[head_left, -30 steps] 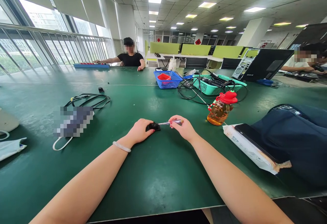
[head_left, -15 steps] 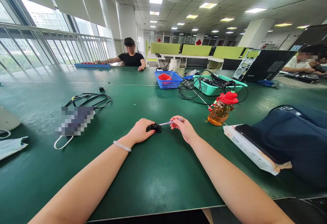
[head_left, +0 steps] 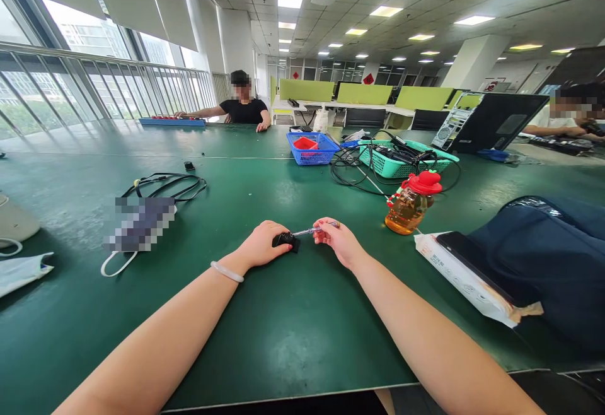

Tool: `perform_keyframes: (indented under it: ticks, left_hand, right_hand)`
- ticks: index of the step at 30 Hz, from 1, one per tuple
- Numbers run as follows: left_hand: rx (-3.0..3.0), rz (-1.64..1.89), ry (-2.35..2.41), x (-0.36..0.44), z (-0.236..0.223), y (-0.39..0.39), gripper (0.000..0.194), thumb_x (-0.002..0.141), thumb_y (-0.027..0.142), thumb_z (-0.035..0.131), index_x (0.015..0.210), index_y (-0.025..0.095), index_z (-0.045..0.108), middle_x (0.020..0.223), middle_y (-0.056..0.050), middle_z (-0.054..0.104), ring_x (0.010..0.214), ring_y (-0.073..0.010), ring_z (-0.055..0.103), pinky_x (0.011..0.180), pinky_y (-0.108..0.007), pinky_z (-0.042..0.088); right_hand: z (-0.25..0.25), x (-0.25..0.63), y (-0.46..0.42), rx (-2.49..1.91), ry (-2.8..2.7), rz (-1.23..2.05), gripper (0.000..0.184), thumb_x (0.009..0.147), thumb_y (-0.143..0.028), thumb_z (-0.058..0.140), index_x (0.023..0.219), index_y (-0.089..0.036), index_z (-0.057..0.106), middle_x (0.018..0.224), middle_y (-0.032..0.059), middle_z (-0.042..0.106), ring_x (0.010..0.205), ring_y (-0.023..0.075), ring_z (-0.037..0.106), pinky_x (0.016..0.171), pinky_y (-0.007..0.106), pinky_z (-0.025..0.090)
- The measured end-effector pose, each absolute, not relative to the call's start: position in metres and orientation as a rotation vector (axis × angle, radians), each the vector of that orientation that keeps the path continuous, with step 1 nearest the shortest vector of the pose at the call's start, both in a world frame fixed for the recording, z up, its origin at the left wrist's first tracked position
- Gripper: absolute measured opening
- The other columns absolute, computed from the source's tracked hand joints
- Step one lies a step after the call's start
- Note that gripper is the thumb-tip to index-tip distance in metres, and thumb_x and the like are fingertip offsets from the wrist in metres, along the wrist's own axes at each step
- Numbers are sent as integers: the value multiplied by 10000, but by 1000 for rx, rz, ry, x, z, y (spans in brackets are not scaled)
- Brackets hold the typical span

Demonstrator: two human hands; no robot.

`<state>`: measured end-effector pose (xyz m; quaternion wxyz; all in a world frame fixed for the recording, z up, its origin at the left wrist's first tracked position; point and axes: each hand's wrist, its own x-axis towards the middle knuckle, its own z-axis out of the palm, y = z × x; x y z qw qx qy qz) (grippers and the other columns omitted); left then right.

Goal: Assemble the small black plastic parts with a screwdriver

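Observation:
My left hand (head_left: 261, 245) is closed around a small black part (head_left: 285, 239) on the green table (head_left: 288, 339), with the thumb along its near side. The fingers cover much of the part, so its exact kind does not show. A slim screwdriver (head_left: 305, 232) with a thin silvery shaft is pinched in my right hand (head_left: 336, 241). It lies nearly level and points left, and its tip meets the right upper side of the black part. The end of its handle sticks out past my fingers.
To the right are a red-lidded bottle (head_left: 410, 205), a white packet (head_left: 466, 279) with a phone (head_left: 484, 267) on it, and a dark bag (head_left: 558, 263). Blue (head_left: 312, 149) and green baskets (head_left: 392, 166) with cables stand behind. A cable (head_left: 165, 181) lies left. A person (head_left: 246, 109) sits opposite.
The black part has turned slightly under my left hand, and my left thumb has shifted a little to the right. The screwdriver tip sits slightly lower, its shaft a bit more tilted.

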<state>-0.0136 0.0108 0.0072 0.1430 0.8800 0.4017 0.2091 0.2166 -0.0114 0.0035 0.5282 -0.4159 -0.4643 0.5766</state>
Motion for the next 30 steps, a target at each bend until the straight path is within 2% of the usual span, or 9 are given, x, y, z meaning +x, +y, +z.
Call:
perform_keyframes:
  ticks: [21, 30]
  left_hand:
    - [2541, 623, 1173, -15, 3, 13, 351, 823, 446, 625, 1086, 220, 676, 1094, -82, 705, 1083, -278, 590, 1012, -459, 445]
    - [2538, 618, 1167, -13, 6, 11, 312, 819, 408, 624, 1063, 221, 678, 1073, -76, 712, 1071, -277, 598, 998, -452, 453]
  right_hand:
    - [5, 220, -10, -956, -941, 1452, 286, 638, -432, 783, 737, -196, 657, 639, -7, 611, 624, 131, 549, 660, 307, 481]
    - [10, 216, -15, -956, -976, 1474, 275, 663, -433, 757, 749, -197, 645, 644, -11, 601, 609, 127, 541, 673, 318, 476]
